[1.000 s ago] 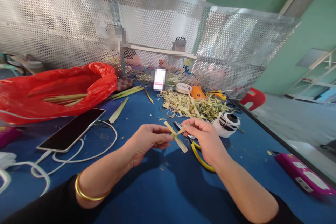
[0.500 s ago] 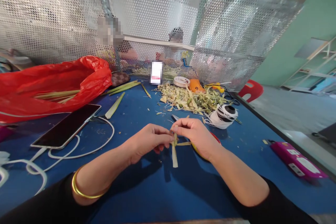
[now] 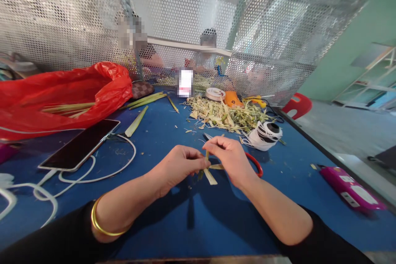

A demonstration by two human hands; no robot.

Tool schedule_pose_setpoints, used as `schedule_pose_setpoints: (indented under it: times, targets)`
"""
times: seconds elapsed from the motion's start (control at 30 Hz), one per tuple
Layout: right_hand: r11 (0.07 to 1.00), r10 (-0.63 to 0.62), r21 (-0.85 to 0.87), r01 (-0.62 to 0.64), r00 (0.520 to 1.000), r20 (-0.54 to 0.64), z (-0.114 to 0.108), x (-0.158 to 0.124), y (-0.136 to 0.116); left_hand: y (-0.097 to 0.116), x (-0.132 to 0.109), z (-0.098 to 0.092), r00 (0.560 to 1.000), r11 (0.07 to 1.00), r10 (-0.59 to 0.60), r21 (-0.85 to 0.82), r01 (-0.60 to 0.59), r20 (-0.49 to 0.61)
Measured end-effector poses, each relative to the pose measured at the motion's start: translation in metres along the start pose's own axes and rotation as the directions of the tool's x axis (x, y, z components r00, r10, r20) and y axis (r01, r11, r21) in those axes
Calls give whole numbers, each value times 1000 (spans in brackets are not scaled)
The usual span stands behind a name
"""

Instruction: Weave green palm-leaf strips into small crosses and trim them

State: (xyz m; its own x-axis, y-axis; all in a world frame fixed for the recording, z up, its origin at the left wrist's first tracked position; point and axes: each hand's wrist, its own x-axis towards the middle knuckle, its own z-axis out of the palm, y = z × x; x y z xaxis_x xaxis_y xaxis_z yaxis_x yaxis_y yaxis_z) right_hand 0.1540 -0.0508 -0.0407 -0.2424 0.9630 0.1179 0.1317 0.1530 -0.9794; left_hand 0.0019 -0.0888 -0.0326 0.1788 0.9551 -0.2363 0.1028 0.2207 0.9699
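Note:
Over the blue table, my left hand (image 3: 185, 161) pinches a pale green leaf strip (image 3: 210, 176) between thumb and fingers. The strip's wider free end slants down to the right. My right hand (image 3: 228, 157) has its fingers closed at the strip's upper part, just above the left fingertips; the exact grip there is partly hidden. Under the right hand lies a pair of scissors, its red handle (image 3: 259, 166) showing to the right and its blade tip (image 3: 207, 136) beyond the fingers. Another narrow yellowish strip (image 3: 216, 166) shows beneath the right palm.
Leaf scraps (image 3: 225, 116) are heaped at the back, beside a white thread spool (image 3: 263, 136). A red plastic bag (image 3: 62, 86) with stalks, a phone (image 3: 80, 146) and white cables lie left. A purple power bank (image 3: 349, 187) is right. A perforated sheet (image 3: 185, 12) stands behind.
The leaf strip's free end has swung from hanging straight down to slanting right. My right hand has shifted slightly, and more of the red scissors handle shows.

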Motion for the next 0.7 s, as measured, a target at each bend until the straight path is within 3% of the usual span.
schedule_pose_setpoints:
  times: [0.07,0.17,0.27,0.4,0.57,0.7]
  targets:
    - [997,-13,73,17,998,-60,-7,5,-1,2,1,-3,998,977,-53,-208,46,-29]
    - [977,29,215,3,989,-143,-13,10,-1,5,4,-10,985,833,-166,-542,114,-48]
    - [972,52,226,-58,998,32,-8,6,-1,6,7,-15,974,696,-226,-703,148,-19]
    - [989,74,105,-101,968,241,3,-4,-6,4,8,-14,973,682,-229,-707,190,40]
    - [1000,3,-12,0,968,252,2,-5,-9,6,3,-15,977,790,-185,-575,214,109]
    - [967,-85,-215,139,966,245,-2,-5,-6,10,-1,-18,985,898,-142,-405,171,102]
